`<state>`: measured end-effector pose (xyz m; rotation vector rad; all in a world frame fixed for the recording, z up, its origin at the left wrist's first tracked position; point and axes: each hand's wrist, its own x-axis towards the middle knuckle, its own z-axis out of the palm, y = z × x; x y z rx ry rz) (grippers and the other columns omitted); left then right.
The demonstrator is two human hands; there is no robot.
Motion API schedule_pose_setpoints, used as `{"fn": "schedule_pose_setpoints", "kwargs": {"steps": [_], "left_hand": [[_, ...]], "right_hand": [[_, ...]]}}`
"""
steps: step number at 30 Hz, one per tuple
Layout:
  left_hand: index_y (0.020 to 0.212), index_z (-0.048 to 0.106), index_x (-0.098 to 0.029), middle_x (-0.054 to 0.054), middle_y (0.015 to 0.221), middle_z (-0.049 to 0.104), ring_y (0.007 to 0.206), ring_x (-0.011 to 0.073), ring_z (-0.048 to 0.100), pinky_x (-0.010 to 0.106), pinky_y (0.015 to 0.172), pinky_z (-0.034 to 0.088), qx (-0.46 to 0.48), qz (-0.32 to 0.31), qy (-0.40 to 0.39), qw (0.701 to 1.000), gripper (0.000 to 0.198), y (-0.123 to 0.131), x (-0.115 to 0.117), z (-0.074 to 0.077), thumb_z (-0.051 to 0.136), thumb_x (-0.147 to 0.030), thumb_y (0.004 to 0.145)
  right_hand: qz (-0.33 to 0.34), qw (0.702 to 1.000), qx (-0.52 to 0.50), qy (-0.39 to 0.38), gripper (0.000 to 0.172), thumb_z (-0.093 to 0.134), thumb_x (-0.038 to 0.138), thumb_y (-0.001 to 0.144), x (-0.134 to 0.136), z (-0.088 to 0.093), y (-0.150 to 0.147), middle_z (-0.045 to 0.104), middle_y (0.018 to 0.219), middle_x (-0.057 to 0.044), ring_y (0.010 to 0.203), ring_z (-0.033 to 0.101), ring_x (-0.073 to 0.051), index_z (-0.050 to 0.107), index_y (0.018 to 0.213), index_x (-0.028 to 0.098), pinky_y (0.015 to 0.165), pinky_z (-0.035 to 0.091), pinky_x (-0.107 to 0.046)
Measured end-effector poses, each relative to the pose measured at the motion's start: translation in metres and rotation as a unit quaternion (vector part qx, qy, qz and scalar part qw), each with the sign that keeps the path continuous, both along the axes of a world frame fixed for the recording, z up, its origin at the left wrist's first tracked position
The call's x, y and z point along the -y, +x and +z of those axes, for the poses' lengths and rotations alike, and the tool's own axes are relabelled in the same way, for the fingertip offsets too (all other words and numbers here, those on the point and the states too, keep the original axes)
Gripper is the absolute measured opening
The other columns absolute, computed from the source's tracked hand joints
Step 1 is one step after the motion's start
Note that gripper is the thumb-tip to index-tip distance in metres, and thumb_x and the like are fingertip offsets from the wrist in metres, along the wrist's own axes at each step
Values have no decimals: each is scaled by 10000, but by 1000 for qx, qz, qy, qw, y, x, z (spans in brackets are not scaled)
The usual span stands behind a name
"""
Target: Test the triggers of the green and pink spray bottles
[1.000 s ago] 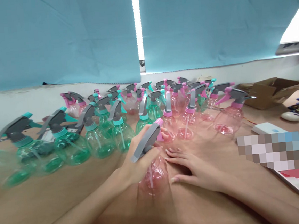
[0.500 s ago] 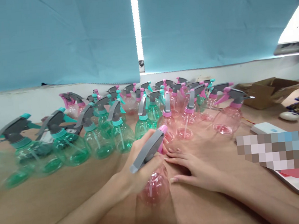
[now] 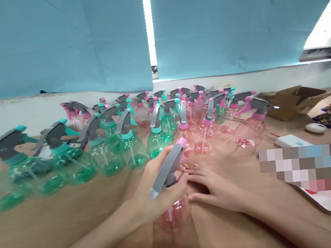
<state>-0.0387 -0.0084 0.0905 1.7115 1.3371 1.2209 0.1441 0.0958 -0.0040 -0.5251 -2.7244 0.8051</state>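
In the head view, my left hand (image 3: 150,185) is wrapped round the neck of a pink spray bottle (image 3: 173,218) with a grey trigger head and pink nozzle. The bottle stands just in front of me, and its clear body shows a dip tube inside. Beside it on the right, my right hand (image 3: 214,187) lies low over the table, its fingers stretched out towards the bottle. Part of the bottle's neck is hidden by my left hand.
Several green spray bottles (image 3: 75,164) line the left, with pink spray bottles (image 3: 252,128) at centre and right. Behind them stands an opened cardboard box (image 3: 291,105). A white mouse (image 3: 315,128) and a white box (image 3: 293,141) lie right on the wooden table (image 3: 75,216).
The held spray bottle and my left hand have shifted slightly to the right, closer to my right hand. My right hand is almost still. The background has moved slightly left in view.
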Motion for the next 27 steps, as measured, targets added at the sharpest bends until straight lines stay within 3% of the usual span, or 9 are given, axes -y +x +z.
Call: {"fn": "schedule_pose_setpoints", "kwargs": {"steps": [4,9,17,23,27], "left_hand": [[1093,514,-275,-75,704,478,475,81,410,208,432,367,-37,17,8,999,441,-1,0,-6,601,-100,698],[1038,538,-252,-38,763,566,577,122,549,230,517,460,-73,39,28,996,358,-2,2,-8,574,-119,708],[1375,435,-316,17,1129,649,627,113,591,257,610,518,-91,131,52,986,676,-19,-14,-6,543,-138,733],[1347,474,-322,25,1145,655,757,167,637,307,709,547,-80,105,48,990,686,-20,-16,0,540,-142,688],[1313,511,-319,10,1014,677,648,148,593,300,649,529,-77,114,38,990,656,-19,-15,2,539,-168,675]], "right_hand": [[3,1000,8,-4,668,530,621,882,-1,2,0,398,1521,-89,1409,333,-290,451,1435,254,1149,284,-511],[0,1000,5,-16,666,541,612,880,0,4,0,405,1515,-97,1411,329,-295,470,1424,235,1153,282,-503],[-4,1000,1,-21,680,553,605,876,0,4,1,382,1520,-113,1414,320,-305,479,1418,200,1155,275,-509],[-9,1000,-2,-22,669,557,604,874,1,4,1,398,1515,-98,1414,321,-308,473,1422,229,1157,263,-524],[-11,1000,-2,-26,671,554,607,874,1,3,0,396,1516,-99,1419,310,-303,476,1420,223,1159,262,-518]]}}
